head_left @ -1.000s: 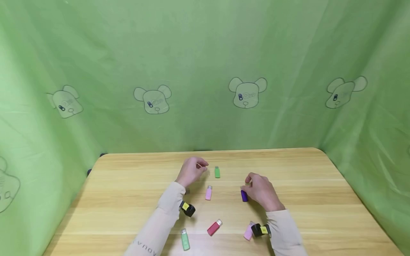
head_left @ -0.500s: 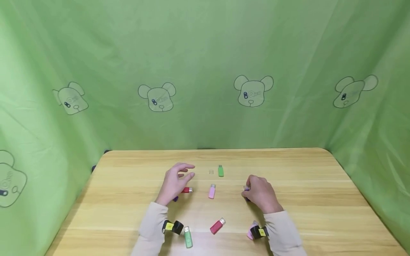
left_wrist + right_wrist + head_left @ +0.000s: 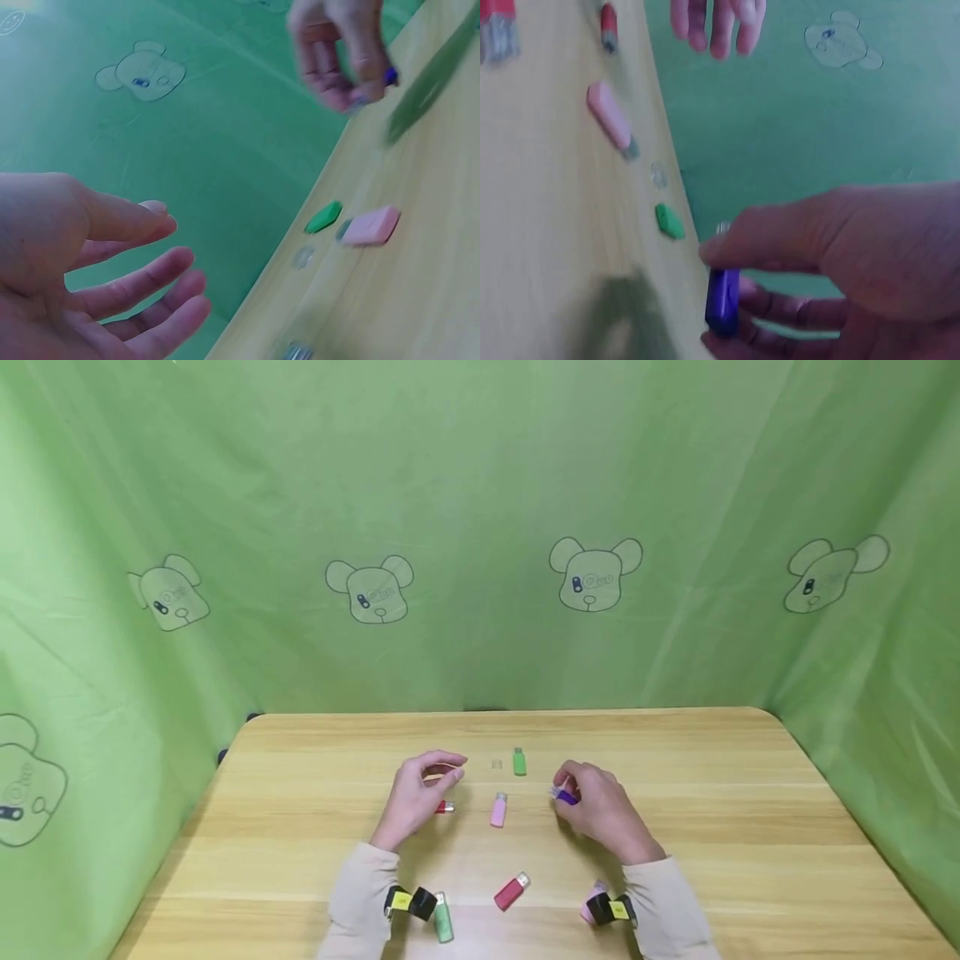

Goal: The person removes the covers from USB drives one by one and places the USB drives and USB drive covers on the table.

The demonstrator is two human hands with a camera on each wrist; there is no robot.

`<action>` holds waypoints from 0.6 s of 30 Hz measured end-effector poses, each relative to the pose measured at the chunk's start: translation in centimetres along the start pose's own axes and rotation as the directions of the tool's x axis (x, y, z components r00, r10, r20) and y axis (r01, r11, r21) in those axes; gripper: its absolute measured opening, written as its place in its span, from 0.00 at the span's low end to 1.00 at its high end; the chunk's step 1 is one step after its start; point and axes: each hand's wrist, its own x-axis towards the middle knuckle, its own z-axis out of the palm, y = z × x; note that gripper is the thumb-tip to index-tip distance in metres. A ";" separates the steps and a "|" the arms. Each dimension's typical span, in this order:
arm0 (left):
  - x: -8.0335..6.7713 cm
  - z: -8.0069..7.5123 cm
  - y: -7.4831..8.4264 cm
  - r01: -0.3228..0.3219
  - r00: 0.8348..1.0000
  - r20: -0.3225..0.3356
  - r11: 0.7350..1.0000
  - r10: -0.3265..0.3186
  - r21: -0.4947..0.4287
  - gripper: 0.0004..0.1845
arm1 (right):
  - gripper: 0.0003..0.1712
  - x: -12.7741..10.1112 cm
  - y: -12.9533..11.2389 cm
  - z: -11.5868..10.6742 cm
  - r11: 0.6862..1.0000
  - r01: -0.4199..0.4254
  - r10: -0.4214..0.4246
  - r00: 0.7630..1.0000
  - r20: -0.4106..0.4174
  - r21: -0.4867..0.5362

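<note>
My right hand (image 3: 603, 810) pinches a purple USB flash drive (image 3: 723, 300) between thumb and fingers, lifted off the table; its clear-capped end points left in the head view. To the left, my left hand (image 3: 417, 795) hovers with fingers apart and nothing in it, as the left wrist view also shows. Partly hidden beneath that hand lies a red USB flash drive (image 3: 446, 807). Between the hands are a pink USB flash drive (image 3: 498, 811), a green USB flash drive (image 3: 519, 762) and a small clear cap (image 3: 497, 764) lying apart beside the green one.
Nearer the front of the wooden table (image 3: 300, 843) lie a dark pink flash drive (image 3: 512, 892) and a light green one (image 3: 444, 920). Another pink drive (image 3: 592, 906) is partly covered by the right wrist camera. A green curtain (image 3: 480, 635) surrounds the table's back and sides.
My left hand has drawn back leftward from near the green drive, leaving the clear cap on the table. My right hand has lifted the purple drive and turned it toward the left.
</note>
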 end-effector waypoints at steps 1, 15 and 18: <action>0.0 0.2 0.1 0.008 1.000 0.015 1.000 -0.008 -0.012 0.11 | 0.13 0.0 -0.3 0.0 0.999 0.028 -0.028 1.000 -0.003 0.015; -0.3 3.1 0.9 0.088 0.984 0.176 0.947 -0.034 -0.308 0.12 | 0.14 -0.4 -3.6 0.9 0.896 0.419 -0.397 0.904 -0.155 0.148; -0.4 3.4 1.0 0.116 0.984 0.165 0.929 -0.060 -0.352 0.12 | 0.14 -0.5 -3.8 1.1 0.882 0.447 -0.425 0.891 -0.158 0.147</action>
